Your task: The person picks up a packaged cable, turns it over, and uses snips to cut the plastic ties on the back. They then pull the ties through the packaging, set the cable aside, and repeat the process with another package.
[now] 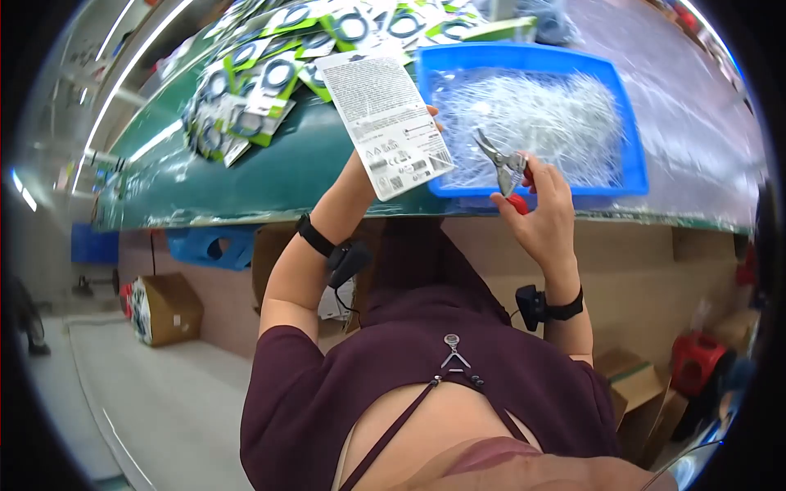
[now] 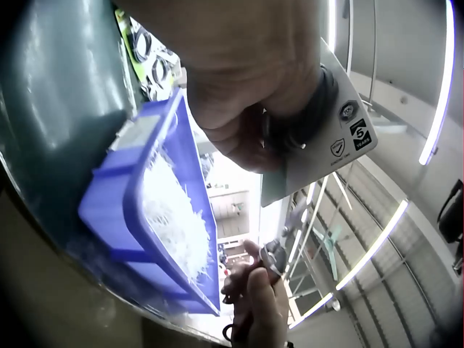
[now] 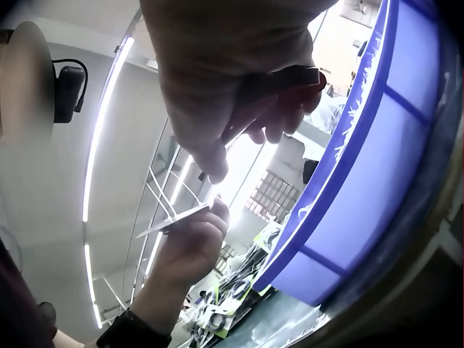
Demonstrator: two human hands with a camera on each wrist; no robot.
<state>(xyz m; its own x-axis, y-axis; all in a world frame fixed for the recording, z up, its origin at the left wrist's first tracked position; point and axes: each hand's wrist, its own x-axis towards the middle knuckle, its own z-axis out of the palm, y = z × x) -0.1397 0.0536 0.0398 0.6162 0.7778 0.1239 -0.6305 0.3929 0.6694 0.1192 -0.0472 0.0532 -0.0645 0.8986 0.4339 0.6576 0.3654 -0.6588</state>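
A white printed card package (image 1: 385,123) is held up by the left hand (image 1: 360,176), whose fingertips show at its right edge. In the left wrist view the left hand (image 2: 243,130) grips the card (image 2: 341,138), with a dark coiled item on its face. The right hand (image 1: 544,213) grips red-handled cutters (image 1: 506,168), their metal jaws apart and pointing up and left over the blue tray (image 1: 639,164). Nothing lies between the jaws. In the right wrist view, the right hand (image 3: 232,94) has its fingers round the red handle (image 3: 290,94).
White clipped strips (image 1: 540,114) fill the blue tray. Packaged cards with dark coils (image 1: 278,74) are heaped at the table's far left. Clear plastic covers the table's right side (image 1: 671,90). A cardboard box (image 1: 168,309) stands on the floor at left.
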